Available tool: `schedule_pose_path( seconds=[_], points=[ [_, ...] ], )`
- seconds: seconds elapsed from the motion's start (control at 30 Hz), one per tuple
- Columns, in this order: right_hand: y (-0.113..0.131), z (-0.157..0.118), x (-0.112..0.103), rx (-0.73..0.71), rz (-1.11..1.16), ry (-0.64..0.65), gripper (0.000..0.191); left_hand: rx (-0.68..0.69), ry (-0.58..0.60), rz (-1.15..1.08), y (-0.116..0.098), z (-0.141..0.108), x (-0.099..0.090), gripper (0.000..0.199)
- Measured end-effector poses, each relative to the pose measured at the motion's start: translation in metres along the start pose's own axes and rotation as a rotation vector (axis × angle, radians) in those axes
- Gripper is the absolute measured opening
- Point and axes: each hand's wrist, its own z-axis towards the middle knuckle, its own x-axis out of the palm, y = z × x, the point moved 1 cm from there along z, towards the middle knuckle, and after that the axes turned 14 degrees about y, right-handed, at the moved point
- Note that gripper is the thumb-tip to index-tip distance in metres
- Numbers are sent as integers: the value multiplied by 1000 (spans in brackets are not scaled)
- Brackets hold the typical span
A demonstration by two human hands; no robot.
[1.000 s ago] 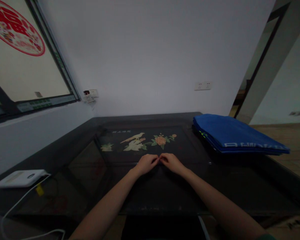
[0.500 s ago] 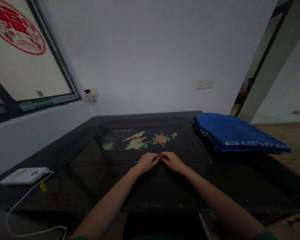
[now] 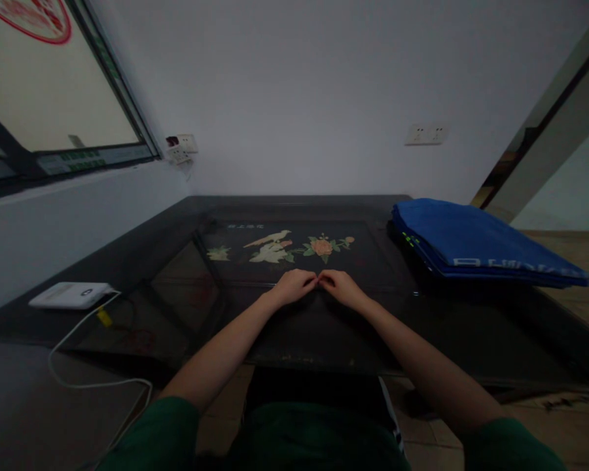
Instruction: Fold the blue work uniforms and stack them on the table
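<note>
My left hand (image 3: 296,285) and my right hand (image 3: 342,286) rest on the dark glossy table (image 3: 304,337), in front of its inlaid picture of birds and flowers (image 3: 275,250). Both have their fingers curled in, and their fingertips meet or almost meet at the middle. No object shows in either hand. The undersides of the fingers are hidden.
A stack of folded blue bags or cloths (image 3: 485,242) lies at the table's right side. On the left is a white power bank (image 3: 71,296) with a white cable (image 3: 78,386) hanging over the edge. Wall sockets (image 3: 427,135) are behind the table.
The view has tilted down, so the table and hands sit higher in the picture and more of the green sleeves shows. The hands keep their place and pose on the table.
</note>
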Motion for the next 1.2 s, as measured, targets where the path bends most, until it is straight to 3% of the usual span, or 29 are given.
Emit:
schedule_pose_path(
  seconds=[1.2],
  points=[
    [1, -2, 0, -5, -38, -6, 14, 1, 0, 39, -2, 0, 0, 28]
  ],
)
